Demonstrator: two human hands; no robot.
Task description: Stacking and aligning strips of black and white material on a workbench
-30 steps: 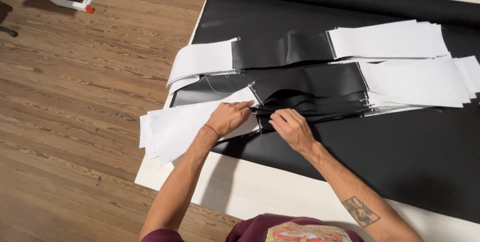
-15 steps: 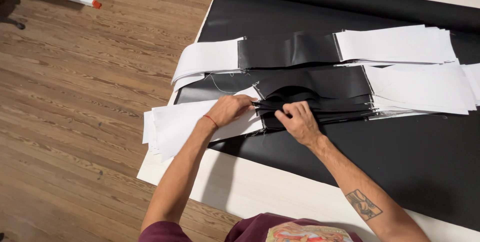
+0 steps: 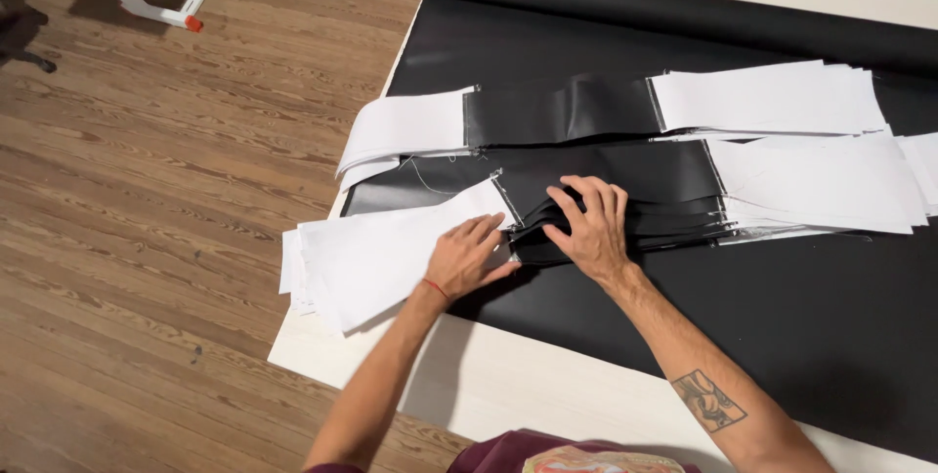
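Both hands press flat, fingers spread: the left hand (image 3: 467,260) on the white end of a stacked fabric strip (image 3: 391,258), the right hand (image 3: 589,229) beside it on the black middle section (image 3: 664,180), holding nothing.

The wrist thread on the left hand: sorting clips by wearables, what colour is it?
Red, a thin thread around the left wrist, seen in the head view.

I take this for a sewing or upholstery workshop: a long pale desk (image 3: 547,385) carries a roll of black material (image 3: 674,12) and stacked black-and-white cut pieces (image 3: 782,102), over wooden flooring (image 3: 166,199).
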